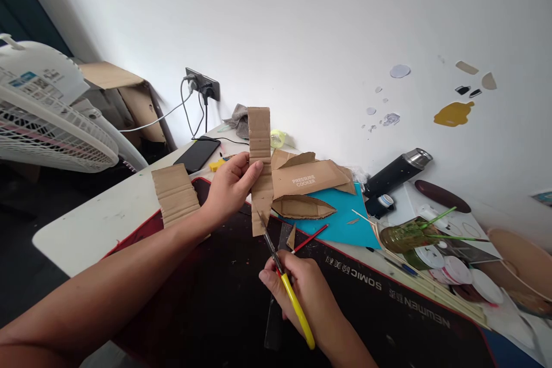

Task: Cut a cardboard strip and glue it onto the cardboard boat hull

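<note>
Strip: the cardboard strip (pixel 260 135) stands near upright in the air above the front of the desk, its lower end over the mat (pixel 207 299).
Left hand: the left hand (pixel 233 184) is closed in a pinch on the strip about midway along – thumb flat on the near face, the other fingers largely hidden behind.
Right hand: the right hand (pixel 304 284) is wrapped around the scissors (pixel 297 313), yellow handle downward; how far the handles are spread cannot be told.
Blades: the tip lies against the strip's lower end, pointing up and slightly left. The far blade is not clearly visible.
Cut line: the lower right corner has a slanted edge beside the blade. Sight along the intended line before squeezing.
Support: pinch close to the cut, since corrugated board tends to bend; fingertips must stay out of the blade path – check behind the strip also.
Stroke: use the blade section nearer the pivot for force, in short, even squeezes. Turn the strip rather than the wrist.
Corrugation: creases run across the strip; a slanted cut may crush or wander there, so reduce speed.
Work area: the ruler (pixel 273 322) and scrap (pixel 291 237) lie below; the pencil (pixel 310 238) is near the right hand.
</note>
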The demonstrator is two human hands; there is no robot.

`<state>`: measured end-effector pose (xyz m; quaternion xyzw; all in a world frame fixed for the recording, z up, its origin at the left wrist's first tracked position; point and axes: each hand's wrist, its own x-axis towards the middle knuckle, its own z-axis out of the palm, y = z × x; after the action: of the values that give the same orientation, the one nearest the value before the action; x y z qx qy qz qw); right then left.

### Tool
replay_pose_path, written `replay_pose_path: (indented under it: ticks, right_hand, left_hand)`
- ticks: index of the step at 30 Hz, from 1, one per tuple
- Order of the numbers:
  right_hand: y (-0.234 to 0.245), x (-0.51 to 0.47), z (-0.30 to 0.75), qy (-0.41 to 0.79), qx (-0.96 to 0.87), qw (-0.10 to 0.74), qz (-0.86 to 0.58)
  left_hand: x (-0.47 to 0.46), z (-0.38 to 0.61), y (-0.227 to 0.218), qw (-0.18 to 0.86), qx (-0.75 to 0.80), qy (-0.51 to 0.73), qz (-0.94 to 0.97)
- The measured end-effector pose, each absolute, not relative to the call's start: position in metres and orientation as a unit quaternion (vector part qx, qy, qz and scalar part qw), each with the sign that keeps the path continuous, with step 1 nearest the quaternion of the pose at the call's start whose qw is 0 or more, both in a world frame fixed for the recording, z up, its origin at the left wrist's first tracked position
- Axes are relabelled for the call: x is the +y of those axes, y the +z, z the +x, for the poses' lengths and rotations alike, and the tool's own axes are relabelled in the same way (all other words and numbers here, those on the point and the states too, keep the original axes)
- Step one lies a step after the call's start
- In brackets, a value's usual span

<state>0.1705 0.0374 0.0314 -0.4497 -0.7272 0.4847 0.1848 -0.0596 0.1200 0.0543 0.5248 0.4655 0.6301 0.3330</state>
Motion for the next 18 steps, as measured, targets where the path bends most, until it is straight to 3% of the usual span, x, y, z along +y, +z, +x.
replay_pose_path:
  ticks: [18]
  right_hand:
    - [0.0397,0.0369,0.1785,0.581,-0.678,0.135,-0.43]
  left_hand:
    - [0.115,-0.0592,0.0623,0.344,0.447,0.643,0.518]
